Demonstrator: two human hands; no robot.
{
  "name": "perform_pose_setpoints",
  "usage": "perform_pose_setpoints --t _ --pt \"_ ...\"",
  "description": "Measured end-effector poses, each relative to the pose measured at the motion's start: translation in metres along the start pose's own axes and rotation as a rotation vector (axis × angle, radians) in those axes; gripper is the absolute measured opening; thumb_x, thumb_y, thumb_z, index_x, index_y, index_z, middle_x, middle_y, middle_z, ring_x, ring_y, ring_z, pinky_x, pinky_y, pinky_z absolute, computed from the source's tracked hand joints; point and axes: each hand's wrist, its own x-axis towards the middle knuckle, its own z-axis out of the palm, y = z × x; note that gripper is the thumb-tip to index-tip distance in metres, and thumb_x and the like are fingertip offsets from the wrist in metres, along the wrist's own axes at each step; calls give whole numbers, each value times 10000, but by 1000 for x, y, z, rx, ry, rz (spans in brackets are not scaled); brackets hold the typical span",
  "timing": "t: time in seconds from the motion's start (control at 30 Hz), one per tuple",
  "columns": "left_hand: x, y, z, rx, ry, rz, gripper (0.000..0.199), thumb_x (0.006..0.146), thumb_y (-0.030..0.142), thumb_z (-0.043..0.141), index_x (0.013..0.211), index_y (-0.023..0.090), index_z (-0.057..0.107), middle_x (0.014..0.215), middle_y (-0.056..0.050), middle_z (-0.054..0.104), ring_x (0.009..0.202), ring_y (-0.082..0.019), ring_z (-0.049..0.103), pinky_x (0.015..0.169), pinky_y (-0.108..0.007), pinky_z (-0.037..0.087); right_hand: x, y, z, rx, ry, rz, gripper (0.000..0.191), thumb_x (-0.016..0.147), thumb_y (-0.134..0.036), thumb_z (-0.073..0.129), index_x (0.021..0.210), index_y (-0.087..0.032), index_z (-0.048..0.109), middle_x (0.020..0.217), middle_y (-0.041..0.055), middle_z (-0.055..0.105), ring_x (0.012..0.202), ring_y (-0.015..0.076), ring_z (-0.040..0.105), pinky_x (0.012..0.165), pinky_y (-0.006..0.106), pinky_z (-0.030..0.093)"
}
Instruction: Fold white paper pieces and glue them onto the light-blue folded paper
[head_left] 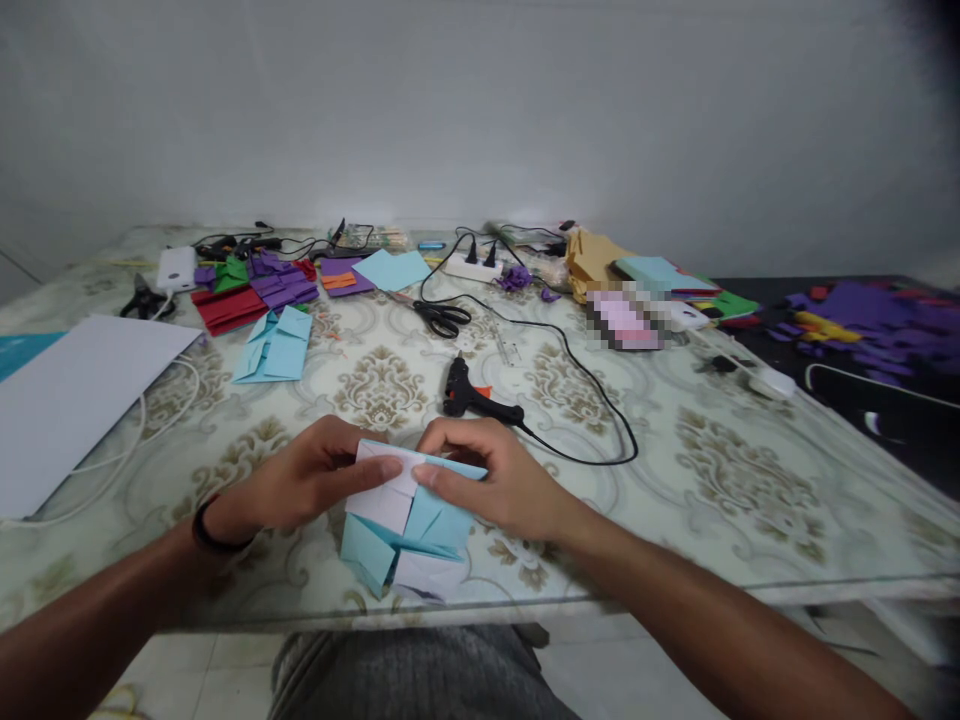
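A folded paper piece in light blue and white is held up between both hands, just above the near edge of the table. My left hand pinches its upper left part, thumb on the front face and fingers behind. My right hand grips the upper right the same way, and the two thumbs almost meet. The fingers behind the paper are mostly hidden. Just beyond my right hand lies a black glue gun with an orange trigger. Farther left rests another light blue folded paper piece.
Black scissors lie behind the glue gun, whose cable loops to a power strip. White sheets cover the left side. Red folded paper sits at the back left. Purple scraps are heaped on a black surface at right.
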Motion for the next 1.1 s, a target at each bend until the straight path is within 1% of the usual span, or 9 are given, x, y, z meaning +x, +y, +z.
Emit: perform_pose_setpoints --t 0.2,0.43,0.63,0.8,0.87,0.9,1.0,1.07,1.1 --pt "0 -2 -1 53 33 5 474 1015 417 592 630 153 515 600 50 347 549 -81 295 481 -236 210 0 0 1 0 10 16 256 892 -353 765 775 -170 628 698 -35 528 610 89 426 547 215 341" --pt "1 0 2 38 -9 3 480 1038 429 529 643 159 503 620 43 368 565 -91 314 494 -236 243 0 4 0 3 16 61 350 873 -411 778 702 -169 593 636 -41 470 588 99 384 527 245 287" --pt "3 0 -1 102 101 107 478 1053 387 512 635 166 441 639 42 341 594 -95 305 520 -244 255 0 5 0 -17 63 88 360 862 -428 784 698 -172 592 645 -36 490 594 101 400 543 250 302" --pt "3 -2 -2 110 160 105 505 1046 378 523 607 172 382 613 52 297 566 -85 264 493 -236 229 3 5 0 -34 47 127 352 884 -460 744 737 -169 612 661 -34 496 612 107 418 560 249 312" --pt "3 -3 -2 88 158 65 503 1037 407 530 607 164 432 607 50 331 564 -84 287 490 -222 243 3 6 0 -43 53 133 360 875 -465 748 726 -169 607 650 -36 487 606 106 408 553 251 303" --pt "3 -3 -1 61 139 37 485 1024 423 548 624 155 491 608 47 370 565 -84 314 493 -214 261 3 6 -1 -45 62 134 362 874 -465 746 720 -170 604 644 -37 482 601 106 400 548 252 297" --pt "3 -4 0 -28 28 -60 339 944 442 668 804 135 695 670 19 560 602 -99 448 537 -203 361 3 6 -1 -49 86 136 357 870 -458 750 715 -170 605 629 -41 471 586 102 382 534 253 279" --pt "3 -4 0 -32 -17 -104 279 902 413 730 904 135 745 748 -8 656 649 -115 519 578 -209 415 2 6 -1 -48 94 127 351 871 -455 753 721 -169 615 630 -41 475 584 101 382 530 250 279" --pt "3 -4 0 -13 -22 -111 263 901 396 735 904 133 751 764 -14 674 660 -116 529 587 -207 425 3 6 0 -46 95 123 347 873 -456 753 728 -169 621 633 -40 479 584 101 387 529 248 282"
